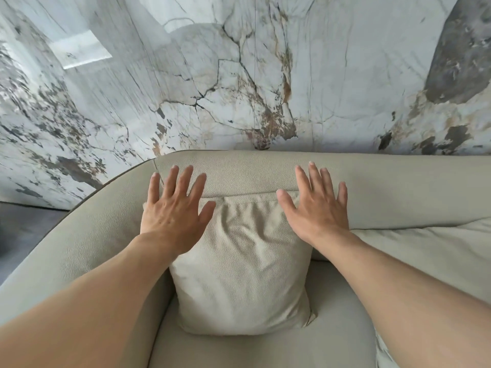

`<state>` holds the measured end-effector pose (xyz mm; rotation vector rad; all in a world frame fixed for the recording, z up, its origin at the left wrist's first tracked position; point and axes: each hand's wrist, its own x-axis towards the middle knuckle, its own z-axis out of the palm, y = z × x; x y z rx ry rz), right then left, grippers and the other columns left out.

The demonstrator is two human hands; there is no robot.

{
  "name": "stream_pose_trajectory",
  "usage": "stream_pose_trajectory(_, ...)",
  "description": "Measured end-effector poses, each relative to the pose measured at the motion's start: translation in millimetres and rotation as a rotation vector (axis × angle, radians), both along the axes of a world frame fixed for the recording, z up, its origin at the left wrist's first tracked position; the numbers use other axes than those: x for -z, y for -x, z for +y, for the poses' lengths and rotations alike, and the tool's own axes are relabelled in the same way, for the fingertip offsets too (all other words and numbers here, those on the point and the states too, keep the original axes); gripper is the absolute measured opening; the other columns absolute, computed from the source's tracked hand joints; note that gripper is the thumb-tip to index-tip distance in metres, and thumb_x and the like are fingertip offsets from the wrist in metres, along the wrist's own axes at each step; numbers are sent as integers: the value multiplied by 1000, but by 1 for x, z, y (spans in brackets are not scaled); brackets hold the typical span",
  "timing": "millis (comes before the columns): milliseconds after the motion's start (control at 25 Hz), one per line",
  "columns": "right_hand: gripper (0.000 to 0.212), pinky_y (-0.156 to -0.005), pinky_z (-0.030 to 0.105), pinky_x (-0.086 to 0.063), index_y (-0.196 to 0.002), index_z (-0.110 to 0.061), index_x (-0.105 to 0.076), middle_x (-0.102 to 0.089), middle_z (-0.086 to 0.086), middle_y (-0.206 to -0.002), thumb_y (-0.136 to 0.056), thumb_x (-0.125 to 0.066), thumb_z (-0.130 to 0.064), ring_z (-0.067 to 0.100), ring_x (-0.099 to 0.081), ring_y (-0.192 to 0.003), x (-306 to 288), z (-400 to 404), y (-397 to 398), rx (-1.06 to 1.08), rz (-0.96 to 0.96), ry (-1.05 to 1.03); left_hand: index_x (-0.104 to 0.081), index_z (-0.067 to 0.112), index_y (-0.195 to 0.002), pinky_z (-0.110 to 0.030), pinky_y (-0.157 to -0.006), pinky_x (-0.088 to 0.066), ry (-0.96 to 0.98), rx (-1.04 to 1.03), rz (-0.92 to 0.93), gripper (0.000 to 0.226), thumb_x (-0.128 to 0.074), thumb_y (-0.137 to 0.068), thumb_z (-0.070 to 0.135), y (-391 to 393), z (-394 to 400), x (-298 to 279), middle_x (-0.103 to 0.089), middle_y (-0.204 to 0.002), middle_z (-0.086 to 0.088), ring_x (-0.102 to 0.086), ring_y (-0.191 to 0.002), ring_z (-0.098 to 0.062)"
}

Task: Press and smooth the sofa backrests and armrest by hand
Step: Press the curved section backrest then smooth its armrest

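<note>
Cushion (240, 264) leans on backrest (385, 192) between spread left hand (174, 211) and right hand (317, 208).

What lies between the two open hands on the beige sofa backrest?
In the head view, the upper part of a beige square cushion lies between the left hand and right hand, against the backrest.

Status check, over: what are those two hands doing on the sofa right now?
Left hand and right hand open, flat on backrest. Throw pillow leans between them, covering the backrest's lower part.
</note>
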<state>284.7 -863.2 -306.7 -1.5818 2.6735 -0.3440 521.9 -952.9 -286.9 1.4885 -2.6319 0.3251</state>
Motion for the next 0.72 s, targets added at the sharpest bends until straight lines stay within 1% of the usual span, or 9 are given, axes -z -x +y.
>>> stream_pose_trajectory(240, 73, -116, 50, 8, -152, -33, -5, 5, -5, -163, -88, -10, -68, 15, 9, -148, 28, -50, -21, 56, 4, -27, -6, 27, -152, -49, -118, 12, -55, 108, 3, 71, -1, -88, 60, 4, -67, 37, -3, -163, -3, 8, -148, -25)
stream_pose_trajectory(360, 71, -116, 48, 11, -151, -33, -2, 8, -5, -163, -89, -11, -67, 15, 13, -148, 46, -69, -36, 36, -15, -49, 2, 30, -151, -50, -118, 13, -76, 115, 6, 73, 4, -86, 61, 2, -94, 54, 2, -163, -3, 11, -148, -24)
stream_pose_trajectory(440, 71, -116, 48, 11, -151, -34, -1, 8, -6, -163, -89, -10, -67, 14, 14, -147, 56, -86, -39, 31, 14, -34, 6, 33, -151, -50, -118, 13, -88, 94, 31, 72, 3, -86, 64, 4, -114, 65, 3, -163, -2, 10, -148, -24)
stream_pose_trajectory(560, 72, -117, 49, 10, -151, -34, 0, 6, -4, -163, -88, -11, -67, 16, 11, -148, 71, -108, -36, 75, 67, 6, 0, 35, -150, -52, -118, 8, -98, 61, 102, 71, -6, -88, 68, 12, -130, 85, -7, -162, -4, 4, -148, -26)
stream_pose_trajectory(640, 75, -117, 52, 8, -152, -31, -3, 2, 0, -164, -88, -15, -65, 20, 7, -149, 85, -113, -39, 100, 130, 52, -6, 34, -151, -52, -118, 3, -34, 58, 128, 71, -12, -89, 69, 14, -131, 99, -16, -160, -6, -4, -147, -28)
stream_pose_trajectory(720, 76, -117, 55, 2, -153, -26, -10, -7, 4, -163, -88, -24, -63, 25, -1, -149, 97, -114, -41, 125, 190, 115, -17, 31, -150, -53, -117, -1, 20, 64, 165, 71, -20, -89, 67, 15, -132, 108, -26, -157, -9, -14, -145, -31)
